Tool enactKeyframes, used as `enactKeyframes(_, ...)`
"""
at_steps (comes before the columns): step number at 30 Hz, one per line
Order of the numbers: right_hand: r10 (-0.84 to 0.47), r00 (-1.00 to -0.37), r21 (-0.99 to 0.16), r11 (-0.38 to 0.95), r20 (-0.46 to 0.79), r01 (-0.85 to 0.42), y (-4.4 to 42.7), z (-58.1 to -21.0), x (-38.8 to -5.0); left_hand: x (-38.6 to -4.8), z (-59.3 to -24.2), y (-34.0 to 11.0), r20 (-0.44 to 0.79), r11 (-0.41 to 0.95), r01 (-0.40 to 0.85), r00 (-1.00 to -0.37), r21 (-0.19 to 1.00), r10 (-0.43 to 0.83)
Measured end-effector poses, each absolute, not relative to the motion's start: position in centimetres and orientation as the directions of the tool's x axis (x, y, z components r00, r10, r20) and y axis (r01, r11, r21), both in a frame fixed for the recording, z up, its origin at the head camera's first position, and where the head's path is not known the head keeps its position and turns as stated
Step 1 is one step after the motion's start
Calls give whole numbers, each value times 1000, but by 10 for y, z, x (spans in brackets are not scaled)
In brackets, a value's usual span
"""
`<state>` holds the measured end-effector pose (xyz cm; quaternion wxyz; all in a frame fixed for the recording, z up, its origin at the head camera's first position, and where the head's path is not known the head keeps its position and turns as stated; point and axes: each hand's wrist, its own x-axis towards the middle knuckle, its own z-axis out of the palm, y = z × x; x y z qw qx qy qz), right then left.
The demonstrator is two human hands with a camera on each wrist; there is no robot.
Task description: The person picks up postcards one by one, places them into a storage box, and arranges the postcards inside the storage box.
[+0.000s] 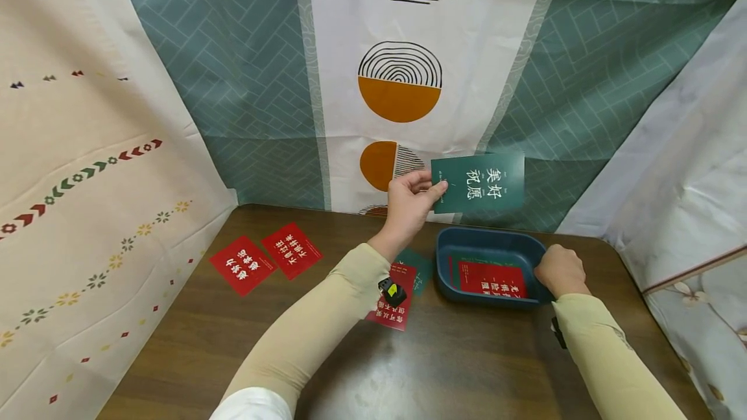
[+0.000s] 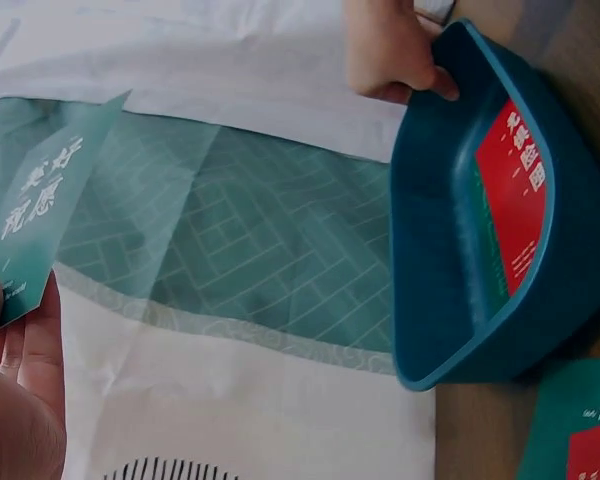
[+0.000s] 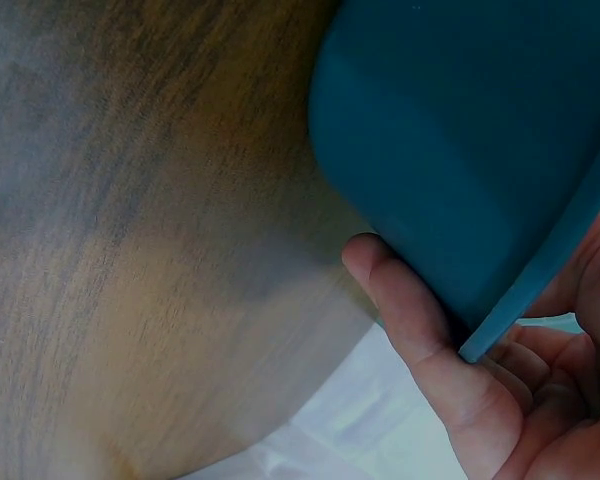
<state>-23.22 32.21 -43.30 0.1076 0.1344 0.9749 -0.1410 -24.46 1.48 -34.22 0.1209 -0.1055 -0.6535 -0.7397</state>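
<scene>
A green card (image 1: 478,181) with white lettering is pinched between the thumb and fingers of my left hand (image 1: 410,207), raised above the table's far side. That card (image 2: 42,215) also shows at the left of the left wrist view. My right hand (image 1: 561,271) grips the right end of a dark blue-green plastic bin (image 1: 446,271). In the right wrist view, the fingers (image 3: 405,310) curl around the bin's rim (image 3: 540,285). Inside the bin lies a red card (image 1: 490,279), partly over a green one.
Left of the bin, a red card (image 1: 392,316) overlaps a green card (image 1: 421,269), partly behind my left wrist. Two more red cards, one nearer (image 1: 242,266) and one farther (image 1: 292,250), lie on the wooden table (image 1: 192,349). Patterned cloth (image 1: 251,83) hangs behind the table.
</scene>
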Motion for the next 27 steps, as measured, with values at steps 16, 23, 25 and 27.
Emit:
enactKeyframes(16,254,-935,-247,916,-248,315,322,-436,-233,-250,-380,46,171,-55,173,-985,983,-33)
enactKeyframes(23,252,-937,-253,916,-240,311,322,-435,-232,-248,-405,61,76,29,76,-997,997,-4)
enactKeyframes(25,254,-937,-254,915,-240,314,322,-436,-232,-246,-412,66,65,46,65,-998,997,2)
enactKeyframes(27,255,-936,-252,915,-241,314,322,-437,-233,-244,-417,71,49,61,49,-999,997,1)
